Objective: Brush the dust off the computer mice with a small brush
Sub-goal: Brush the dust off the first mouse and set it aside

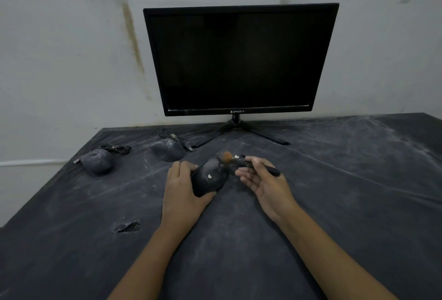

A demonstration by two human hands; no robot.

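1. The left hand (181, 187) grips the black mouse (209, 177) at mid-desk (334, 192); a firm hold should stop it rolling.
2. The right hand (263, 180) pinches the brush (241, 162), bristles at the mouse's front: flick lightly outward, working the seams.
3. The far-left mouse (96, 162) and middle mouse (167, 150) look dusty.

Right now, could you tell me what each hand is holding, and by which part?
The left hand grips the mouse by its left side; the right hand pinches the brush by its handle.
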